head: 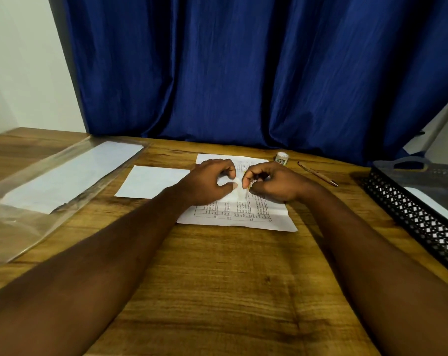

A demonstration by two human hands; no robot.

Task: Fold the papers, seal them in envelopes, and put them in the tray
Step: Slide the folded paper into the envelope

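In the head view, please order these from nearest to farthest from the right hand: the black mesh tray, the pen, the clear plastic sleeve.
1. pen, just right of the right hand.
2. black mesh tray, at the far right.
3. clear plastic sleeve, far left, beyond the left hand.
Both hands pinch a small pale strip between them.

printed sheet [237,214], ruled table of text, lies flat at mid tabletop, partly under my left hand [207,182] and right hand [271,182], which pinch a small translucent strip [239,188] above it. blank white rectangle [153,182], envelope or paper, cannot tell, flat just left of the sheet. black mesh tray [410,214] at right edge, one white flat piece [433,204] inside.
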